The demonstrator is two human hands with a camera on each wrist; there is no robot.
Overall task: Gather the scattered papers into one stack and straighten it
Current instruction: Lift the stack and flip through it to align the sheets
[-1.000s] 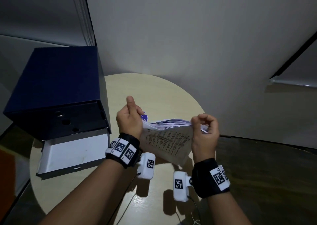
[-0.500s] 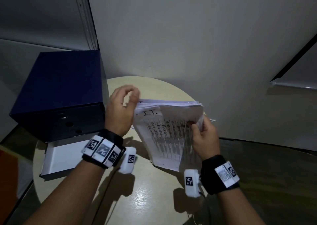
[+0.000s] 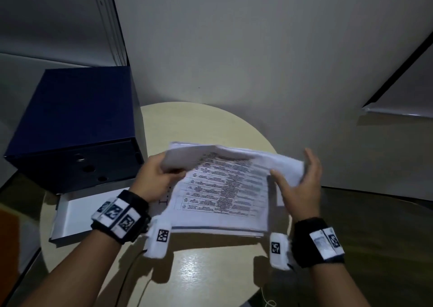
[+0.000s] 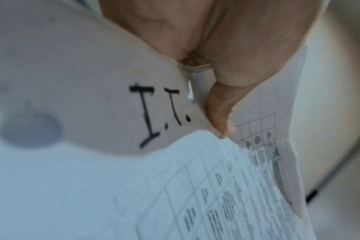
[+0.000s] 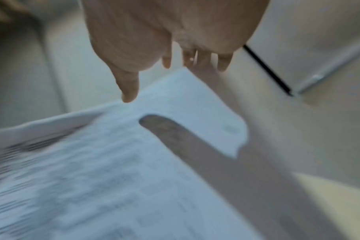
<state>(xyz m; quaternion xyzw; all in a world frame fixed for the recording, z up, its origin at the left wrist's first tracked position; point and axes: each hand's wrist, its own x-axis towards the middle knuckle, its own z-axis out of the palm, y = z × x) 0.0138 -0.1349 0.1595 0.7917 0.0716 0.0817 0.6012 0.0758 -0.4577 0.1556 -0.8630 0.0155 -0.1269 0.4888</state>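
Observation:
A stack of white papers [image 3: 225,192] with a printed table on top is held above the round table [image 3: 206,269]. My left hand [image 3: 161,175] grips the stack's left edge, thumb on top, bending that corner up. In the left wrist view the thumb [image 4: 218,113] pinches sheets marked "I.T." [image 4: 160,113]. My right hand [image 3: 297,180] stands at the stack's right edge with straight, spread fingers. Its thumb [image 5: 129,87] touches the top sheet [image 5: 117,170] in the right wrist view. The sheets' edges lie uneven.
A dark blue box [image 3: 72,124] stands on the table's left side, with a white open tray or lid [image 3: 77,213] under its front. A grey wall [image 3: 234,49] rises right behind the table. The table's near part [image 3: 199,278] is bare, with a thin cable [image 3: 131,281] on it.
The stack has turned from hanging edge-on between both hands to lying flatter and wider. My right hand let go of its pinch and spread its fingers; my left hand took the left edge.

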